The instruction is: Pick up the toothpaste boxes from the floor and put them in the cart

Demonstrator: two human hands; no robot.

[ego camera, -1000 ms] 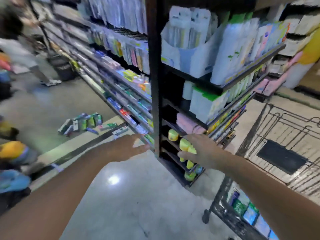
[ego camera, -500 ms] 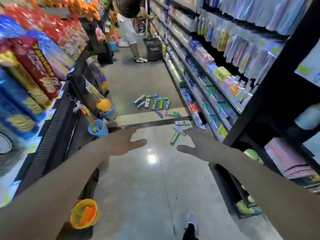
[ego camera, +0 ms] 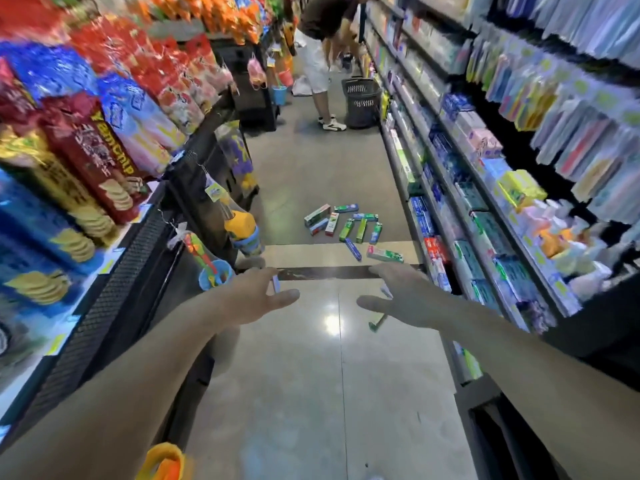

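Note:
Several toothpaste boxes (ego camera: 346, 225), green, blue and white, lie scattered on the grey aisle floor ahead, near the right shelf. One green-and-white box (ego camera: 385, 254) lies on the pale strip closer to me. My left hand (ego camera: 256, 297) and my right hand (ego camera: 401, 297) reach forward above the floor, fingers spread, holding nothing. Part of a green box (ego camera: 377, 322) shows under my right hand, and a pale box end (ego camera: 276, 284) shows beside my left fingers. No cart is in view.
Snack shelves (ego camera: 104, 161) line the left, with hanging toys (ego camera: 242, 230) at the edge. Toothpaste and toothbrush shelves (ego camera: 485, 209) line the right. A person (ego camera: 320, 46) bends beside a dark basket (ego camera: 361, 102) far down the aisle.
The view has swung from the shelf end and the cart to face down the aisle. Both hands stay stretched out and are now closer to the scattered boxes.

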